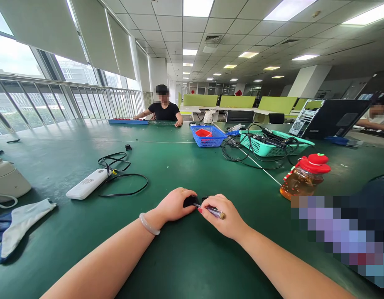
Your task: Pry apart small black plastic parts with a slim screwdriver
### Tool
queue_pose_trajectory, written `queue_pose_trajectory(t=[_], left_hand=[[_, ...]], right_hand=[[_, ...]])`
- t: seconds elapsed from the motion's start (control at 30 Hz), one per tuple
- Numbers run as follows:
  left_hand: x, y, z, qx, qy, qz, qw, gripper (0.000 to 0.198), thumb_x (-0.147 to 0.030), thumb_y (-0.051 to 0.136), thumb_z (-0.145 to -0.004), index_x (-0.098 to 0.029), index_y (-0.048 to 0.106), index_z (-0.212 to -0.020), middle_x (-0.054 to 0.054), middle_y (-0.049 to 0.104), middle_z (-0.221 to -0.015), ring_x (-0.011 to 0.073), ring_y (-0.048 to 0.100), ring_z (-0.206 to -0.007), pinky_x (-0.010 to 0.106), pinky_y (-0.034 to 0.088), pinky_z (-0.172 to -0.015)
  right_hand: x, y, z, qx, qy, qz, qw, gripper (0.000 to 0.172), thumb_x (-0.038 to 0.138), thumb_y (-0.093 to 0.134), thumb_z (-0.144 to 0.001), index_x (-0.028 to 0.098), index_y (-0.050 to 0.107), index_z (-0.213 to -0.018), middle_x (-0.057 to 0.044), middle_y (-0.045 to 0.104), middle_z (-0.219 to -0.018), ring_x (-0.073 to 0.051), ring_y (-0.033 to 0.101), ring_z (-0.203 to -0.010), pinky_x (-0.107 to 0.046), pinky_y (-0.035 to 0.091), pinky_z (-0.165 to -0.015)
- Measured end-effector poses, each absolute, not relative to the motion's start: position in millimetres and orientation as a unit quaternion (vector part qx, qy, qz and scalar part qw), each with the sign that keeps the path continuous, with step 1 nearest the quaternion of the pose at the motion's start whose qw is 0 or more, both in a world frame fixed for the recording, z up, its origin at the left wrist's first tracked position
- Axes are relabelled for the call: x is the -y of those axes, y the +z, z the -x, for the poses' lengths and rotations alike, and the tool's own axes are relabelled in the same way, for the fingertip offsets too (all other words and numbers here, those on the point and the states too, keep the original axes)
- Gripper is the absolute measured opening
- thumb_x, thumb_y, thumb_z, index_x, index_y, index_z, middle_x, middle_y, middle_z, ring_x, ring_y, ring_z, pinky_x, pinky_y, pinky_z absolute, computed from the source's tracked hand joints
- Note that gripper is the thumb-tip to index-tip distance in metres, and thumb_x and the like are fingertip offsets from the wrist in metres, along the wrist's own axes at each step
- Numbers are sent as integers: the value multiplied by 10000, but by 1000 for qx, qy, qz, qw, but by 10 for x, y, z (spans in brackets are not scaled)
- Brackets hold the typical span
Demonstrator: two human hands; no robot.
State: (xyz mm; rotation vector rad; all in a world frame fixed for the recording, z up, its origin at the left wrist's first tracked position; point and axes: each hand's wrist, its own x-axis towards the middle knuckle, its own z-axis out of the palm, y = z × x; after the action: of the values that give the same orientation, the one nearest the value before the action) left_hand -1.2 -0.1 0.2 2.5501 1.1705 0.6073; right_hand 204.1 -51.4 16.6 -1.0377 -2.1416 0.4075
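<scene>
My left hand (174, 204) is closed around a small black object (189, 201) on the green tabletop, at the centre front. Its fingers hide much of the object, so its kind is unclear. In my right hand (227, 218) is a small screwdriver (216, 212) with a clear purplish handle. The thin shaft points left, and its tip meets the black object between my hands. Just behind my right fingertips lies another small black piece (205, 198), partly hidden. A pale bracelet (149, 224) circles my left wrist.
A white power strip (89, 183) with a black cable lies left, near a glove (22, 226). A red-lidded bottle (304, 176), a green basket of cables (263, 146) and a blue basket (209, 141) stand right. Across the table sits a person (163, 108).
</scene>
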Motion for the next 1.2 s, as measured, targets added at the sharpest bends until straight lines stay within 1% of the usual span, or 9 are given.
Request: queue_pose_trajectory(t=[0.13,0.27,0.43,0.53,0.67,0.83,0.93,1.07,1.2], left_hand=[[29,29,8,-386,242,-878,144,370,-349,652,-818,-255,619,-1174,36,700,-1115,217,624,-1020,357,490,-931],[31,36,14,-405,281,-851,180,388,-382,683,-798,-252,633,-1161,39,702,-1125,215,631,-1021,358,498,-939],[-36,0,46,-434,352,-801,217,355,-332,636,-826,-229,631,-1165,48,700,-1113,198,645,-1008,333,512,-937],[-48,-17,57,-467,357,-786,188,339,-309,541,-892,-232,607,-1215,52,682,-1144,202,624,-1045,341,506,-946],[5,-21,45,-540,263,-796,79,389,-244,437,-935,-246,592,-1291,90,655,-1123,252,584,-1054,416,479,-960],[95,7,11,-560,164,-812,30,386,-233,384,-940,-207,704,-1154,132,649,-1037,281,579,-980,437,477,-918],[117,28,8,-556,161,-815,31,354,-228,441,-906,-199,714,-1130,130,659,-1045,286,581,-995,428,474,-929],[108,23,16,-557,169,-812,42,341,-198,474,-873,-163,713,-1113,127,657,-1147,282,585,-1050,406,463,-971],[96,16,10,-560,165,-811,22,306,-266,462,-909,-195,724,-1049,110,664,-1153,277,594,-1028,405,482,-915]], right_hand=[[505,166,-2056,819,171,400,374,271,376,522,-923,229,616,-717,15,677,-689,-141,559,-631,-291,424,-696],[530,193,-2118,777,185,377,468,364,433,494,-932,216,616,-667,-15,625,-625,-154,555,-608,-281,434,-607],[464,197,-2220,661,237,419,576,517,572,442,-926,199,572,-593,2,482,-522,-130,456,-489,-270,374,-484],[353,165,-2276,582,253,466,617,557,617,458,-898,197,542,-543,14,422,-494,-122,413,-470,-264,327,-453],[239,120,-2329,536,247,516,621,573,631,477,-876,202,504,-497,22,379,-466,-123,382,-457,-266,300,-445],[222,87,-2324,558,226,533,595,575,624,458,-884,203,496,-495,15,415,-489,-127,399,-472,-271,304,-463],[244,90,-2305,572,216,531,586,558,595,458,-896,203,488,-499,20,395,-483,-123,383,-463,-271,294,-459],[271,101,-2288,589,207,527,576,540,552,444,-914,204,474,-502,24,373,-478,-117,363,-455,-268,279,-454],[290,107,-2279,616,185,517,565,531,530,433,-924,207,471,-504,29,355,-467,-117,355,-447,-268,283,-455]])
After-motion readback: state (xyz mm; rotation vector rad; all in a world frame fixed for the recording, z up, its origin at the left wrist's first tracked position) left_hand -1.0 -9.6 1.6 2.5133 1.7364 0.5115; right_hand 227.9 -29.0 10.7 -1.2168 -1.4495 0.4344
